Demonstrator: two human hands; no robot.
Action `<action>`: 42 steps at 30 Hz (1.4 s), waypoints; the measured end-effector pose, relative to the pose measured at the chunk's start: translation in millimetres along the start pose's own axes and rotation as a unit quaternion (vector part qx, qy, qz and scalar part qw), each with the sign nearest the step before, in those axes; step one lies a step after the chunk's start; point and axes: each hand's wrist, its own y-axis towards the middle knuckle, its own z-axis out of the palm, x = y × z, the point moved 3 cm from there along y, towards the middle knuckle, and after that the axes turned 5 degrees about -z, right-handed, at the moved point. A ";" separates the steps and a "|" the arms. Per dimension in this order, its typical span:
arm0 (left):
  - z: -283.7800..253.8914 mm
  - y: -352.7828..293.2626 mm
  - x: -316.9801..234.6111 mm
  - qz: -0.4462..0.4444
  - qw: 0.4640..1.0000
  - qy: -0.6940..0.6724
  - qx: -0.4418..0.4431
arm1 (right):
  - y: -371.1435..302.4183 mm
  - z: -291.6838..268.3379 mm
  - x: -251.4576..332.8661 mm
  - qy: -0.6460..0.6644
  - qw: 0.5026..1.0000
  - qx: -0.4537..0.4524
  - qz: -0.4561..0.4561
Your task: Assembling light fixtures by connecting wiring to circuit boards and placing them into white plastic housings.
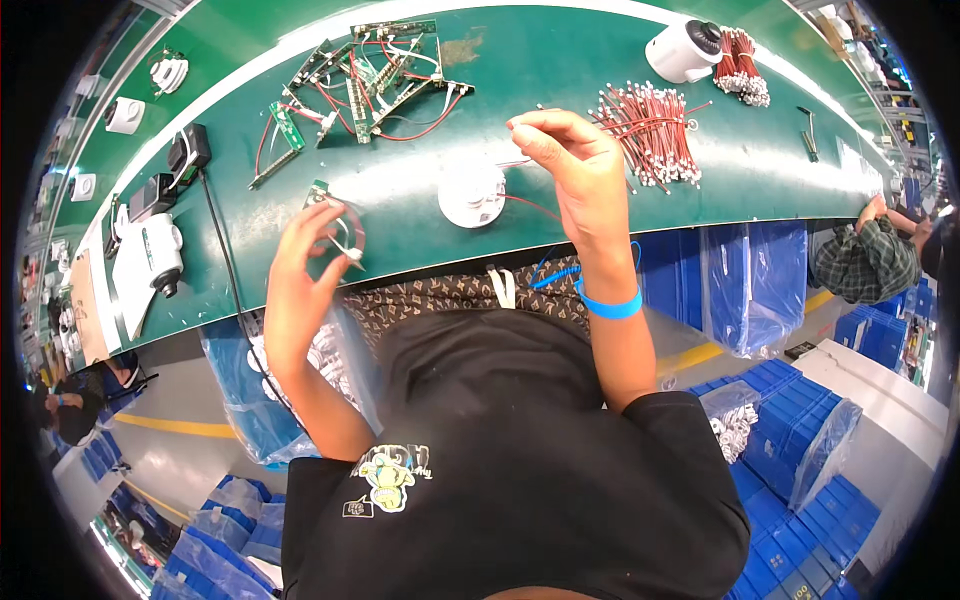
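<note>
At the bench's near side my left hand (305, 260) curls its fingers round a small green circuit board (318, 190) with a dark reddish wire (358, 225) looping beside it. The fingers cover most of that board. To the right, my right hand (580, 165) is raised, thumb and forefinger pressed together. Whatever is between those fingertips is too small to make out. A round white housing (470, 192) lies on the bench between my hands, nearer the right one. Red wire (530, 206) runs from the housing toward my right hand and passes behind it.
On the green bench (400, 225) lie wired circuit boards (370, 80), bundled red wires with white ends (650, 135), and a white camera-like unit (683, 52). Another white unit (162, 255) and black adapters (188, 155) stand left, beside a black cable (222, 235). Blue crates (790, 420) fill the lower right.
</note>
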 end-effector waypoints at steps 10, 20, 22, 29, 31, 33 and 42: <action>-15.0 3.6 15.3 0.020 0.986 0.129 -0.104 | -8.3 3.3 -3.5 -0.015 1.000 -0.001 0.013; -1.9 29.9 49.3 -0.033 0.983 0.102 -0.148 | -12.4 7.0 5.7 -0.063 0.998 0.004 -0.002; -4.8 34.0 53.2 -0.040 0.986 0.095 -0.134 | -11.0 8.0 7.2 -0.072 0.996 0.005 -0.043; -13.6 34.1 66.6 -0.057 0.984 -0.145 -0.090 | -15.6 12.1 13.5 -0.003 0.999 0.040 0.017; -10.9 32.9 61.0 -0.065 0.976 -0.204 -0.051 | -14.4 10.4 15.1 0.019 0.996 0.081 0.027; -6.1 31.9 53.5 -0.067 0.968 -0.240 -0.031 | -9.0 10.8 11.8 0.026 0.994 0.097 0.053; 16.7 27.0 18.0 -0.024 0.937 -0.348 -0.003 | -3.1 7.2 -0.8 0.241 0.948 0.189 0.082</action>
